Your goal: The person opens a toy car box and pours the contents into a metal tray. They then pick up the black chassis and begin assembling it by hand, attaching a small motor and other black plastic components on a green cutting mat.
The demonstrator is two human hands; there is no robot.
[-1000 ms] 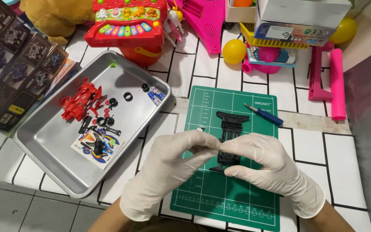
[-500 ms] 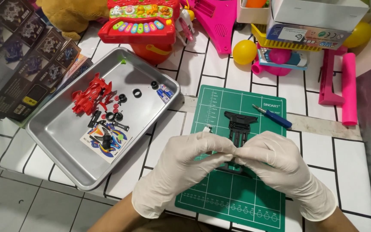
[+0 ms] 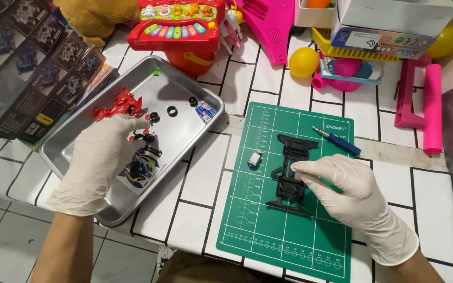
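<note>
A black toy-car chassis [image 3: 291, 173] lies on the green cutting mat [image 3: 268, 230]. My right hand [image 3: 352, 196], in a white glove, rests on its right side with the fingertips pressing on the frame. A small silver and blue motor [image 3: 255, 159] lies on the mat to the left of the chassis. My left hand [image 3: 98, 162], also gloved, is over the metal tray [image 3: 184, 131], fingers curled down among small black parts [image 3: 148, 137]. Whether it grips one is hidden. A red car body [image 3: 116, 105] sits just beyond its fingers. A sticker sheet [image 3: 141, 170] lies under the hand.
A blue-handled screwdriver [image 3: 336, 140] lies at the mat's top right. Behind are a red toy keyboard [image 3: 176, 23], yellow balls [image 3: 303, 62], pink plastic toys [image 3: 420, 94] and boxes [image 3: 389, 26]. A dark printed box lid [image 3: 22, 68] lies left of the tray.
My hands have separated: the left went from the chassis to the tray, and the right stays on the chassis. A small motor now lies on the mat.
</note>
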